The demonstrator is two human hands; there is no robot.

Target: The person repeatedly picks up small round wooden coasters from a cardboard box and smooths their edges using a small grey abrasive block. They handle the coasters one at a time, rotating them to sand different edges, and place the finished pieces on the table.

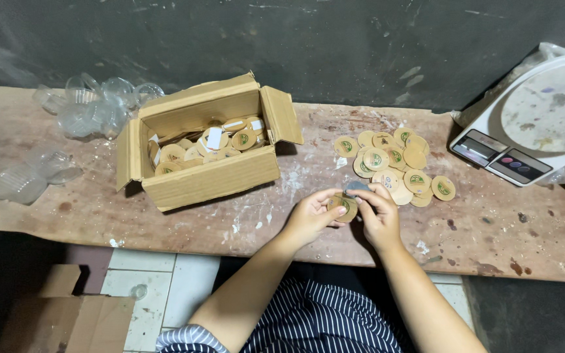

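The wooden bench (165, 222) is long, stained and rough, and it carries everything here. At its right end stands a white kitchen scale (531, 124), partly wrapped in plastic. Left of the middle sits an open cardboard box (210, 176), full of round tan discs, some with small white stickers. At the far left lie clear plastic cups (89, 108), loose and near the edge.

Between the box and the scale is a pile of discs (397, 167), overlapping each other and lying close to the hands. Just below it, the left hand (308, 216) holds one disc (346, 206) with fingers closed on its rim. The right hand (379, 212) pinches a small grey piece (357, 187) against the top of the same disc; what this piece is, I cannot tell.

The risks, as I judge them: the right wrist is very near to the pile, so a careless move can push discs away or mix them. The held disc is thin and is gripped only at the edge, so it can slip and fall to the floor. The small grey piece can land crooked.
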